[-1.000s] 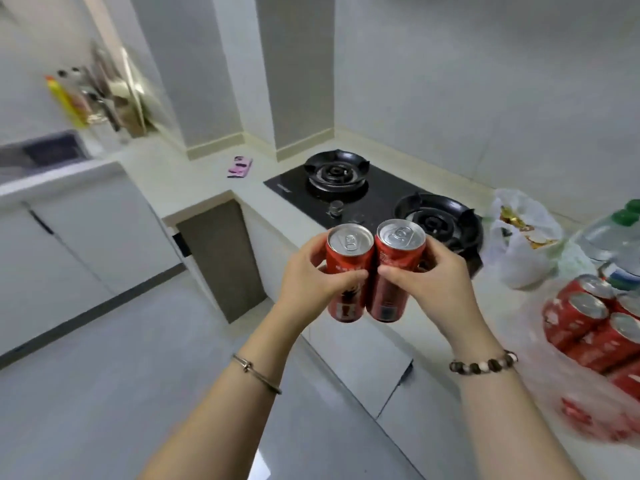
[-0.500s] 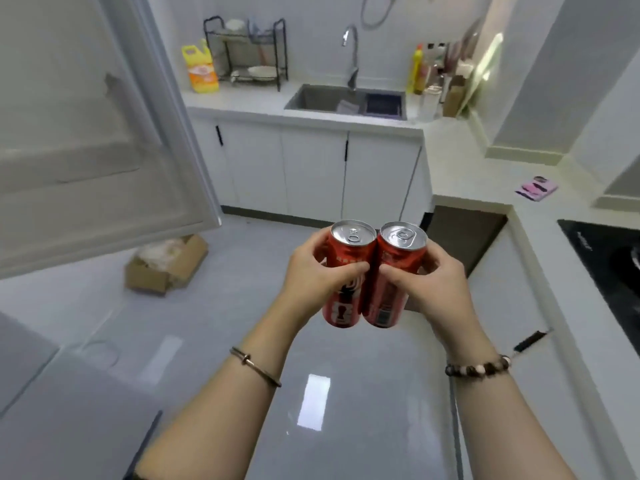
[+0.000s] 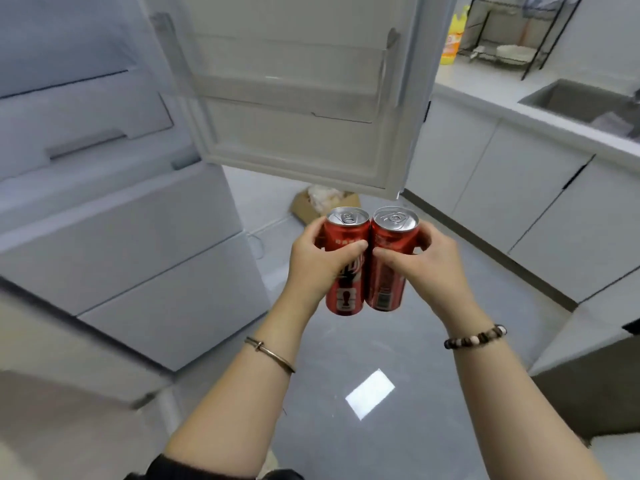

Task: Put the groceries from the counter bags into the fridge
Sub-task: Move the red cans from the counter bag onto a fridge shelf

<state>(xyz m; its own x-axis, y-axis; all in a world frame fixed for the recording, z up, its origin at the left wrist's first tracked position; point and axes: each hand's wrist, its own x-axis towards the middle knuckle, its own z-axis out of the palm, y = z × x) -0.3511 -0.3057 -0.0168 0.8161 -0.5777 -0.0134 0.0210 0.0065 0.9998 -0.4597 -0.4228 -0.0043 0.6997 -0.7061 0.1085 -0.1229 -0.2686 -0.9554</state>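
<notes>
Bright, even light; floor glare; blurred, warped edges.

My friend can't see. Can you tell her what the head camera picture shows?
Two hands, left and right, each hold an upright red can, side by side, in front of an open white fridge door.

One head-worn view (wide-angle) looks forward and down, close over the fridge door.

The grey tiled floor carries an open cardboard box, lying just under the fridge door's lower edge. The white table on the right carries a yellow bottle beside a black wire rack.
</notes>
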